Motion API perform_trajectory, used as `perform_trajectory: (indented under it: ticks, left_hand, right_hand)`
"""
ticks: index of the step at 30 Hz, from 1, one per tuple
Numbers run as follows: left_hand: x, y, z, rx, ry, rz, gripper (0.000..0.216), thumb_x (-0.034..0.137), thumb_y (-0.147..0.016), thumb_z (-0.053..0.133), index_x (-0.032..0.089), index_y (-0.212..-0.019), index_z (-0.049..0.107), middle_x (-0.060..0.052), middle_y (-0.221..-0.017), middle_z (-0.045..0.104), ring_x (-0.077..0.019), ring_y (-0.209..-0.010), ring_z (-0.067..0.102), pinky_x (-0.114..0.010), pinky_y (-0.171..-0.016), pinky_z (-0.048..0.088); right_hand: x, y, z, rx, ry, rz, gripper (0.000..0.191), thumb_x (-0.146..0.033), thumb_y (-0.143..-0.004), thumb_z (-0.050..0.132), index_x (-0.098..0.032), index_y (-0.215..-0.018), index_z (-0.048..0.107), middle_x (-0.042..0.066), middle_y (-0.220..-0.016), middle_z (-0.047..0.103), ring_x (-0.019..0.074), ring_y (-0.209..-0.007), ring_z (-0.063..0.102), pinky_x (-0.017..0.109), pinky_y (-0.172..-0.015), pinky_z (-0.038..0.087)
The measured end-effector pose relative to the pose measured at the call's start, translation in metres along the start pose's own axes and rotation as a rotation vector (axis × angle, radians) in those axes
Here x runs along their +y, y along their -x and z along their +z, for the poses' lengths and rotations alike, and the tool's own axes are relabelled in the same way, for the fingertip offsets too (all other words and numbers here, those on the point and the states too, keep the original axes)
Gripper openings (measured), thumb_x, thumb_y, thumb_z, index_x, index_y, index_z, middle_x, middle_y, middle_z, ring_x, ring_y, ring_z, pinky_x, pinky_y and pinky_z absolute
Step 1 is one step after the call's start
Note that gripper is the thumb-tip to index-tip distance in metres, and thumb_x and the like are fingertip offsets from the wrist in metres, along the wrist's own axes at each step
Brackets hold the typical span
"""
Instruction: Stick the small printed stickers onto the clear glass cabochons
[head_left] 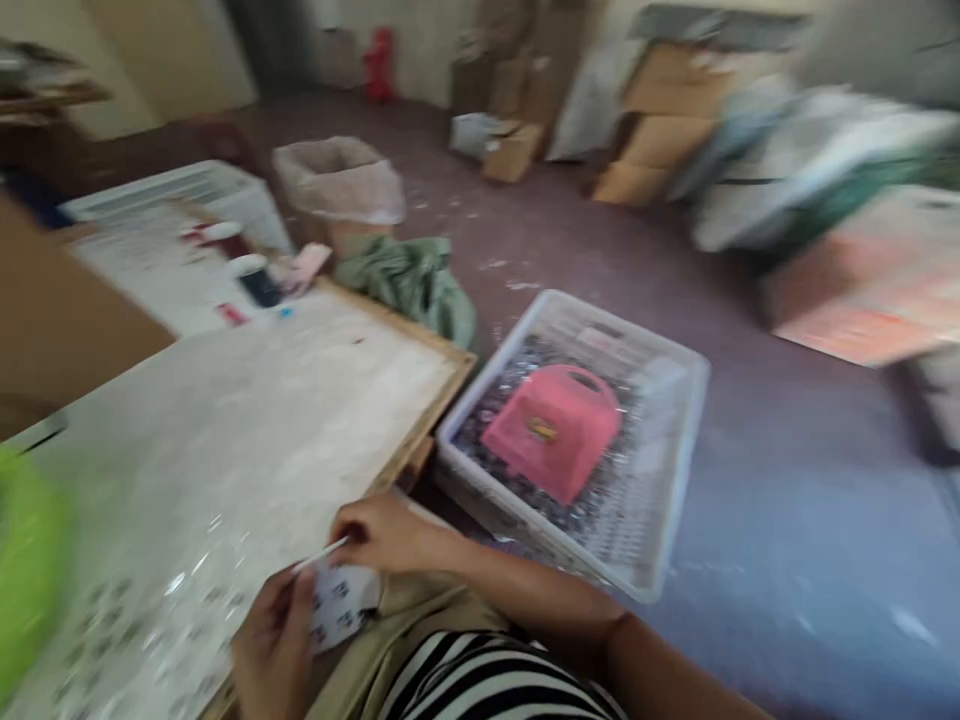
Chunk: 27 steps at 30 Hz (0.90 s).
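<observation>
At the near edge of the table, my left hand (274,640) is closed, pinching one edge of a white sheet with black printed marks (337,605). My right hand (390,535) is also closed, its fingers pinching the same sheet's upper corner. The sheet hangs between the hands, close to my body; motion blur keeps the print from being read. Scattered on the white tabletop (285,400), left of my hands, lie small shiny clear pieces (176,585) and rows of small dark marks (101,620). A bright green object (26,570) is partly in view at the left edge.
Right of the table stands a white crate (679,480) of small shiny pieces, with a pink scoop-like piece (555,430) on top. Beyond are a lined bin (337,185), green cloth (409,285) and cardboard boxes (667,110). Spools (255,280) stand at the table's far end.
</observation>
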<state>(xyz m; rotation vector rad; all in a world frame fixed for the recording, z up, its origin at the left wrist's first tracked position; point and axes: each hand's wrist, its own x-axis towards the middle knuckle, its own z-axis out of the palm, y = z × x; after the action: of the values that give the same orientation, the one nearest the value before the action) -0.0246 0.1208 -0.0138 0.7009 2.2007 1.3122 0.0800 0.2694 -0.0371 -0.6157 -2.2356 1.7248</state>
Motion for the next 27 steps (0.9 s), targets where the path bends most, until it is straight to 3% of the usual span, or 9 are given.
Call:
perform_trajectory:
  ticks: [3,6,9,14,17,22,27]
  left_hand:
    - [-0.017,0.008,-0.008,-0.008,0.204,-0.166,0.056,0.066,-0.066,0.072,0.012,-0.081,0.064,-0.003,-0.062,0.060,-0.0147,-0.054,0.052,-0.022,-0.047,0.044]
    - [-0.027,0.016,-0.014,0.052,0.283,-0.148,0.047,0.059,-0.076,0.070,0.013,-0.078,0.060,-0.001,-0.061,0.054,-0.0106,-0.055,0.046,-0.018,-0.048,0.038]
    - [-0.032,0.028,-0.021,0.112,0.268,-0.112,0.045,0.055,-0.080,0.068,0.012,-0.073,0.058,0.001,-0.058,0.047,-0.0086,-0.053,0.038,-0.017,-0.048,0.032]
    - [-0.040,0.040,-0.032,0.184,0.239,-0.127,0.048,0.058,-0.080,0.067,0.012,-0.069,0.058,0.001,-0.056,0.045,-0.0083,-0.051,0.034,-0.018,-0.045,0.026]
    - [-0.044,0.042,-0.034,0.217,0.223,-0.098,0.046,0.055,-0.081,0.066,0.012,-0.067,0.059,0.001,-0.056,0.046,-0.0086,-0.051,0.035,-0.019,-0.046,0.027]
    - [-0.044,0.046,-0.033,0.195,0.218,-0.083,0.042,0.051,-0.084,0.066,0.012,-0.068,0.062,-0.001,-0.058,0.052,-0.0095,-0.052,0.040,-0.019,-0.048,0.031]
    - [-0.043,0.049,-0.030,0.107,0.342,-0.089,0.034,0.046,-0.085,0.067,0.011,-0.088,0.066,-0.004,-0.072,0.062,-0.0131,-0.065,0.054,-0.021,-0.059,0.042]
  right_hand:
    - [-0.007,-0.001,0.010,-0.019,-0.001,0.026,0.007,-0.019,-0.082,0.071,-0.013,-0.082,0.067,-0.002,-0.067,0.059,0.0088,-0.062,0.050,0.020,-0.058,0.034]
    - [-0.011,-0.002,0.025,-0.103,-0.068,0.000,0.014,-0.025,-0.087,0.066,-0.013,-0.080,0.067,-0.002,-0.064,0.057,0.0089,-0.059,0.046,0.021,-0.055,0.032]
    - [-0.015,0.001,0.039,-0.115,-0.118,-0.063,0.011,-0.026,-0.088,0.064,-0.015,-0.090,0.066,-0.001,-0.072,0.059,0.0105,-0.065,0.050,0.021,-0.059,0.036]
    - [-0.025,0.002,0.045,-0.109,0.044,-0.230,0.005,-0.022,-0.090,0.062,-0.018,-0.088,0.065,0.001,-0.083,0.064,0.0132,-0.075,0.055,0.026,-0.071,0.040]
    - [-0.028,0.003,0.046,-0.121,0.106,-0.263,0.004,-0.022,-0.088,0.066,-0.019,-0.091,0.064,0.002,-0.088,0.063,0.0139,-0.077,0.054,0.028,-0.075,0.040]
    - [-0.028,0.004,0.050,-0.151,0.111,-0.195,0.003,-0.019,-0.086,0.065,-0.018,-0.086,0.062,0.001,-0.082,0.062,0.0147,-0.075,0.053,0.028,-0.072,0.039]
    - [-0.025,0.004,0.051,-0.134,0.029,-0.164,0.004,-0.018,-0.086,0.062,-0.018,-0.083,0.059,0.001,-0.079,0.061,0.0139,-0.071,0.053,0.028,-0.069,0.040]
